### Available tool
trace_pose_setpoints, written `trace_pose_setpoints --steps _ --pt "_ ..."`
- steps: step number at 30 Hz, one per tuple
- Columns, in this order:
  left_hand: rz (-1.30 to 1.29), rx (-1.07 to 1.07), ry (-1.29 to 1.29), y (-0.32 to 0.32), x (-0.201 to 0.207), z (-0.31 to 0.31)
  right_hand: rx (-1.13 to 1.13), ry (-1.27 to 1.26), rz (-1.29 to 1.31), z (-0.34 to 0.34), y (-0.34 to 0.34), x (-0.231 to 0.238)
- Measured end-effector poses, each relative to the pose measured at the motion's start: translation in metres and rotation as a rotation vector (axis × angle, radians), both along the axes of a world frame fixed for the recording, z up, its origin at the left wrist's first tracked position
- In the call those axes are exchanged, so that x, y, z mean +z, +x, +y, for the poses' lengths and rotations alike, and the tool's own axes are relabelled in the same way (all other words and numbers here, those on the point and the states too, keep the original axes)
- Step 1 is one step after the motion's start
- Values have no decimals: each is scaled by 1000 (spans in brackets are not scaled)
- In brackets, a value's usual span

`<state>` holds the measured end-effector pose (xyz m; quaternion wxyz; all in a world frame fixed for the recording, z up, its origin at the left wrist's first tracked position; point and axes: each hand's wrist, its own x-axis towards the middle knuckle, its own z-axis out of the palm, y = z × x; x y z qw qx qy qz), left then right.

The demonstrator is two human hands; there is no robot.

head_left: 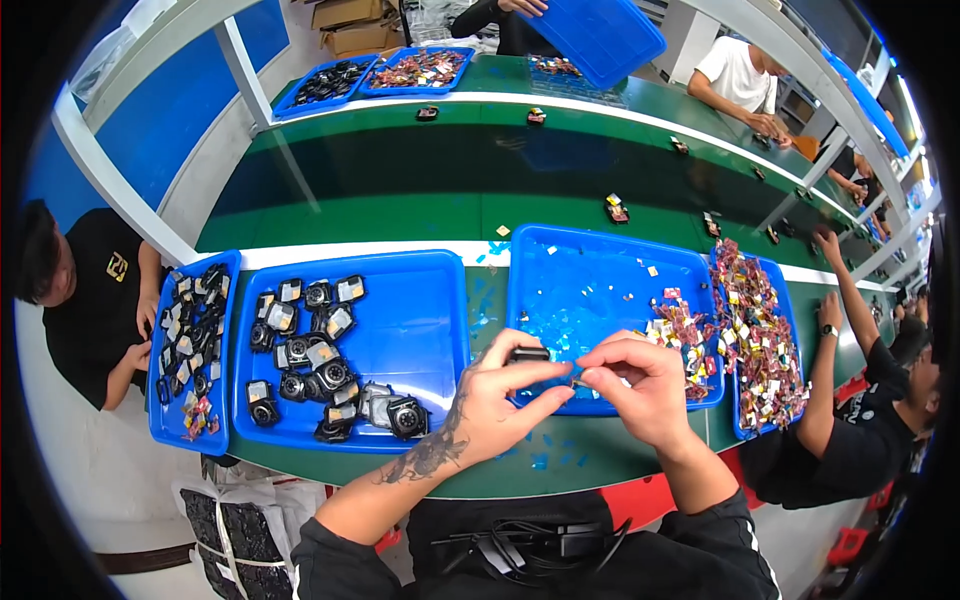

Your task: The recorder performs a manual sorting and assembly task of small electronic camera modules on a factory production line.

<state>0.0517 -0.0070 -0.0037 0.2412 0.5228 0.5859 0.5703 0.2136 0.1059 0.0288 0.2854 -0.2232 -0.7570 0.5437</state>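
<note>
My left hand (500,400) is closed around a small black part (528,354) that juts out between its fingers. Beside it, the thumb and forefinger of my right hand (645,388) pinch something tiny at the left fingertips; its kind is too small to tell. Both hands are over the near side of a blue tray (610,240) with blue film scraps (560,322) and a heap of small circuit assemblies (682,335). Left of my hands, another blue tray (430,275) holds several black camera-like housings (333,374).
A narrow tray of black parts (196,325) stands at far left, near a seated person (95,290). At right is a tray heaped with circuit assemblies (757,340), beside another worker (860,430). Beyond the trays, a green conveyor belt (400,170) carries scattered units (616,209).
</note>
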Motion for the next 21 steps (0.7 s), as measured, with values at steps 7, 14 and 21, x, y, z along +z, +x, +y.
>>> trace_pose_setpoints --steps 7,14,21 --pt "-64 -12 -14 2 -2 0 -54 -104 5 -7 -10 -3" --pt "-54 -7 7 3 1 -2 -34 -104 30 -7 -14 -6" --pt "-168 24 -17 3 -2 -3 -62 325 -56 -9 -20 -3"
